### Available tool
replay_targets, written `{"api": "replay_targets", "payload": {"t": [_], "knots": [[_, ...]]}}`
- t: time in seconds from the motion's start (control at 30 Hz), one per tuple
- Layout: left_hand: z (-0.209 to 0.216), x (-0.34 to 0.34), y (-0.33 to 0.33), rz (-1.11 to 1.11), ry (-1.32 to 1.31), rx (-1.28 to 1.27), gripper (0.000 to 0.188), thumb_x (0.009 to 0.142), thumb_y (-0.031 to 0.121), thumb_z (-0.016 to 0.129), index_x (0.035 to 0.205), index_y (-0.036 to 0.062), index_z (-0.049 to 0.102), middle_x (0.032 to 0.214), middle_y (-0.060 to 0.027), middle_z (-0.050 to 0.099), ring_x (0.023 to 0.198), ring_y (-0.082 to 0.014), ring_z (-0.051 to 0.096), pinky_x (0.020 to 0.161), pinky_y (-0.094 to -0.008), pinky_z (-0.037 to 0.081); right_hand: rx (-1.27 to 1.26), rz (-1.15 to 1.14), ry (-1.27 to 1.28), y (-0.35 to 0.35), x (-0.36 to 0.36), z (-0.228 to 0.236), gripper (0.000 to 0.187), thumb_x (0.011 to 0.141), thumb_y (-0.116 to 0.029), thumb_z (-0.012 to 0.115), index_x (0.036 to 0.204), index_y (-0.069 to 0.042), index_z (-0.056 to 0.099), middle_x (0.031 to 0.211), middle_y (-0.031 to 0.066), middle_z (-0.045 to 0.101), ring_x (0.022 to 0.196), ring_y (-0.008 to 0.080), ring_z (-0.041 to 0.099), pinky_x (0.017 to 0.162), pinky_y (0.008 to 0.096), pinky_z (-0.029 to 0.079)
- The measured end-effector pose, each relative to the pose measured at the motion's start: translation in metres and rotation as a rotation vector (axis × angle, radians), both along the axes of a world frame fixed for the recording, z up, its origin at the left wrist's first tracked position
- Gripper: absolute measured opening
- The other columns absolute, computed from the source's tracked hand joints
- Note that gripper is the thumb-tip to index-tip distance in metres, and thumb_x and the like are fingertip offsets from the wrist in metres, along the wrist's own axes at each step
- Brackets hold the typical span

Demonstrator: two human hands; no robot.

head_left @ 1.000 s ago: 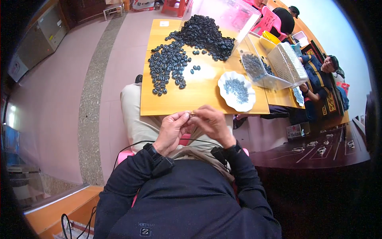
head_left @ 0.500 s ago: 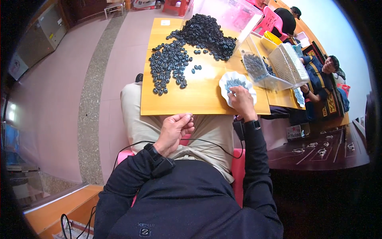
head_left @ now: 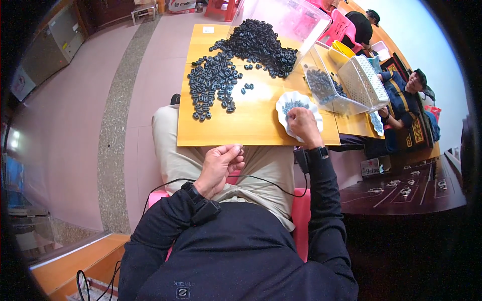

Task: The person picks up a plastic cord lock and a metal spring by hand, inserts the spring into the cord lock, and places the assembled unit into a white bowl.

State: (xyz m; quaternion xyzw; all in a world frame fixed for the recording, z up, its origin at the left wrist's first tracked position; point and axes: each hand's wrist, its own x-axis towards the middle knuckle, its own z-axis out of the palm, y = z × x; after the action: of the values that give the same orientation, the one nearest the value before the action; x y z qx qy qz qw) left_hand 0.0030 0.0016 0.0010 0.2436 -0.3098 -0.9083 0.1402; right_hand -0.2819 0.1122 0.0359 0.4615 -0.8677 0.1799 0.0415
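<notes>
Yellow wooden table (head_left: 241,125) with black rings (head_left: 221,80), white dish (head_left: 286,108), clear tub (head_left: 329,93).

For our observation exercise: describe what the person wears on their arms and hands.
Both arms are in long black sleeves. Each wrist carries a black band: a bulky one by the left hand, a slimmer watch-like one by the right hand. A thin black cable runs across the lap. Hands are bare.

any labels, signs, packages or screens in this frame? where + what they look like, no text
Small white label: far end of the yellow table, rectangular.
Sign card: right, at the dark table's edge, pale, red mark.
Wall sign: far left, white, red and blue.
Clear plastic bin: top, pinkish.
Screens: none.
</notes>
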Motion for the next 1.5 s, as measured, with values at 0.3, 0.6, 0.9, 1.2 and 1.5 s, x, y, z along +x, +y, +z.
{"api": "replay_targets", "payload": {"t": [0.3,0.6,0.9,1.2,1.5], "knots": [[0.001,0.0,0.0,0.001,-0.012,0.004,0.017,0.095,0.016,0.059,0.103,0.0012,0.064,0.086,-0.0024,0.063,0.074,-0.0097,0.062,0.071,-0.0261,0.057,0.061,0.068,-0.018,0.0,-0.002,0.01,0.014,0.075,-0.013,0.063,0.081,-0.001,0.07,0.08,0.0206,0.066,0.077,0.0374,0.065,0.072,0.0414,0.052],[0.006,0.0,0.001,0.022,-0.026,0.024,0.015,0.094,0.015,0.061,0.1,0.0021,0.065,0.086,-0.0014,0.063,0.071,-0.0081,0.059,0.066,-0.0229,0.055,0.088,0.048,-0.005,-0.004,-0.009,0.007,0.016,0.075,-0.01,0.056,0.077,-0.005,0.072,0.077,0.0225,0.065,0.078,0.0393,0.065,0.076,0.0451,0.052],[0.004,0.0,0.001,0.015,-0.027,0.018,0.015,0.094,0.015,0.061,0.101,0.002,0.065,0.087,-0.0018,0.063,0.072,-0.0083,0.059,0.067,-0.023,0.055,0.107,0.094,0.042,0.001,-0.003,0.012,0.016,0.074,-0.011,0.056,0.074,-0.004,0.071,0.075,0.0233,0.064,0.075,0.0392,0.065,0.074,0.0459,0.051],[0.003,-0.001,0.002,0.011,-0.033,0.012,0.015,0.094,0.014,0.06,0.101,0.0014,0.064,0.087,-0.0017,0.062,0.072,-0.0084,0.06,0.067,-0.0227,0.055,0.196,0.152,0.024,0.012,-0.011,0.004,0.013,0.077,-0.005,0.055,0.078,0.0,0.067,0.08,0.0216,0.065,0.08,0.0392,0.063,0.073,0.0448,0.049],[0.001,-0.002,0.002,0.01,-0.032,0.014,0.015,0.094,0.015,0.06,0.101,0.0016,0.064,0.086,-0.002,0.063,0.071,-0.0089,0.06,0.067,-0.0227,0.055,-0.064,0.128,-0.075,0.025,-0.008,0.006,0.011,0.081,-0.004,0.059,0.089,0.0,0.065,0.086,0.0206,0.064,0.086,0.0385,0.062,0.076,0.042,0.048]]}}
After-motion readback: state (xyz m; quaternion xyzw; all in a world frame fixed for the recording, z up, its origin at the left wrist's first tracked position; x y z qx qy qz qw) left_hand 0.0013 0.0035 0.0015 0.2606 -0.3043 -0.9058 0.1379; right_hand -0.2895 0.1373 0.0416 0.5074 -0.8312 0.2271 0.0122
